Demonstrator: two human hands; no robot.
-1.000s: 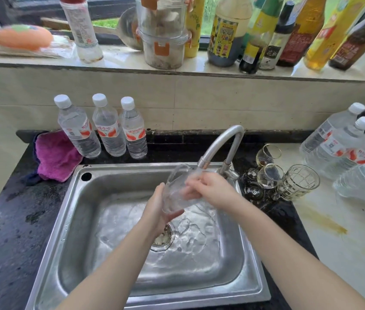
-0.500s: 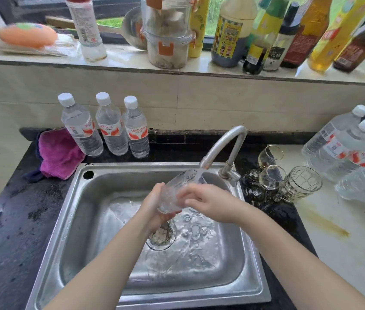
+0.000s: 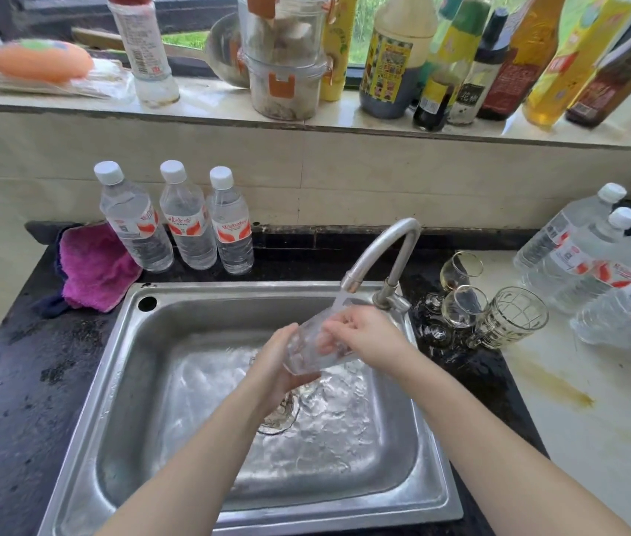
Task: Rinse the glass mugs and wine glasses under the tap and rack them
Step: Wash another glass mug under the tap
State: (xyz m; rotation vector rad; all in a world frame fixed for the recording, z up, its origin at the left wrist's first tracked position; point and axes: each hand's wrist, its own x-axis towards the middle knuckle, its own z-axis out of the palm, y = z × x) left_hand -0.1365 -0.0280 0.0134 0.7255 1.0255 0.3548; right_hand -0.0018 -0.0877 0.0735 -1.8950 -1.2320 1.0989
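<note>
Our left hand [image 3: 273, 365] fingers curl round the glass [image 3: 315, 348], tilted under the tap [image 3: 381, 251]; our right hand [image 3: 364, 334] fingers rub its rim. We judge rinsing underway; next, shake it out and rack it.

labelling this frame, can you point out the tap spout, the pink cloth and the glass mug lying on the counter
tap spout [image 3: 379, 245]: head view, on the curved metal neck.
pink cloth [image 3: 97, 266]: head view, middle of the fabric.
glass mug [image 3: 513, 317]: head view, on its ribbed side wall.
</note>
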